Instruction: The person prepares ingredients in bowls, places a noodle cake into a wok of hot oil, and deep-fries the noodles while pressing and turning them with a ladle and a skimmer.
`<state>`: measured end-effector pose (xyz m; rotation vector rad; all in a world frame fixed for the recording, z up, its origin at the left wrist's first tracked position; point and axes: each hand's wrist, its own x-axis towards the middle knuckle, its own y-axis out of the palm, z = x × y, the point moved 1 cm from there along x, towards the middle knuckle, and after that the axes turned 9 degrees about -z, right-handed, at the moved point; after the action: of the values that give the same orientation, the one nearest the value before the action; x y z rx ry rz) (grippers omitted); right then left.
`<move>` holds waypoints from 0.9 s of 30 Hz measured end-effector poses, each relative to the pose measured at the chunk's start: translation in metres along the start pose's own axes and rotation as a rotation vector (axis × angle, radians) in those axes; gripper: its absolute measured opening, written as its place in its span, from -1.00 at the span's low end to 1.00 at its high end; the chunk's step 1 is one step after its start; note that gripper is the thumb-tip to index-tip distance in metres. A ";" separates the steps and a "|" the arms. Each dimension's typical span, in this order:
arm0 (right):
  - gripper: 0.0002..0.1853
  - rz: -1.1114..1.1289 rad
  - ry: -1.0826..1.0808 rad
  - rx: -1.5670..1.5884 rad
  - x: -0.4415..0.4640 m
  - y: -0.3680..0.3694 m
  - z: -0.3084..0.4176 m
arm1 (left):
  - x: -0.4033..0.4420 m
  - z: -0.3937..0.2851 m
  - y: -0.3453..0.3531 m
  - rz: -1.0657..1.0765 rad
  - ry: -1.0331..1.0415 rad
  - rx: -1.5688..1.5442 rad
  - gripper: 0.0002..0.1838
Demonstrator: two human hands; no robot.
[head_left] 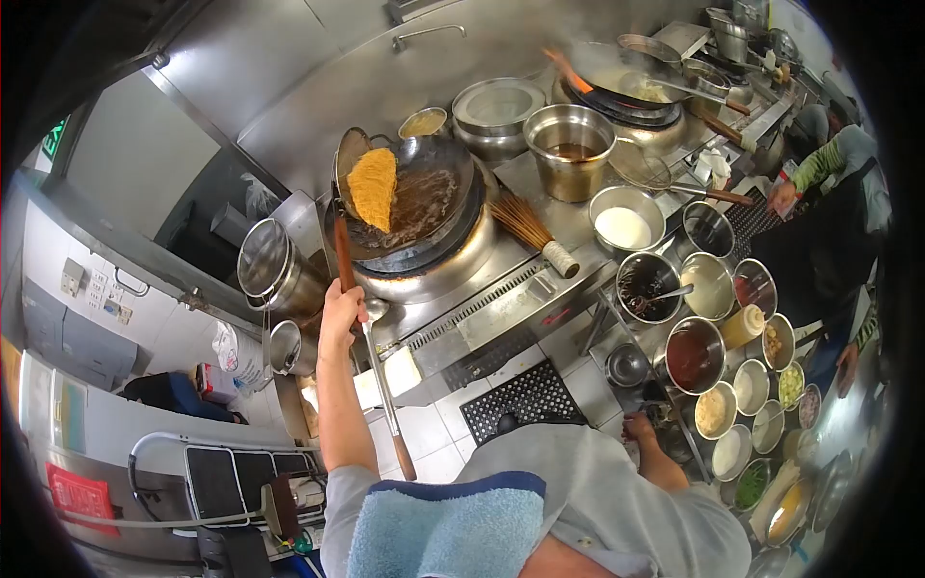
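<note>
My left hand [341,313] is closed around the wooden handle of a strainer [344,249]. The strainer is tilted over the wok [424,159]. Against its mesh rests a golden, folded, crisp-looking piece of fried food [373,189]. Dark, bubbling oil [422,195] shows in the wok just below the food. Right beside my left hand is a metal ladle [381,380], its bowl by my fingers and its wooden end towards me. My right hand [636,426] is low on the right, near a small metal bowl [627,366]; its fingers are too small and partly hidden to read.
A bamboo brush [532,229] and a tall pot of brown liquid [570,149] stand right of the wok. Bowls of sauces and toppings, including red sauce [695,354], fill the right side. A co-worker's hand [782,197] is at the far right. Another wok [617,82] steams behind.
</note>
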<state>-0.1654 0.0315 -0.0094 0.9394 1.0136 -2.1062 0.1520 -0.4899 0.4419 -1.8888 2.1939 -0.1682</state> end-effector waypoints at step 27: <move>-0.58 -0.011 -0.189 0.175 -0.004 0.040 0.086 | 0.070 0.008 -0.059 0.506 -0.708 -0.539 -0.70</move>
<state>-0.1609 -0.0598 0.0175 0.7986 0.7513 -2.2719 0.2015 -0.5674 0.4416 -1.2040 2.1875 1.0907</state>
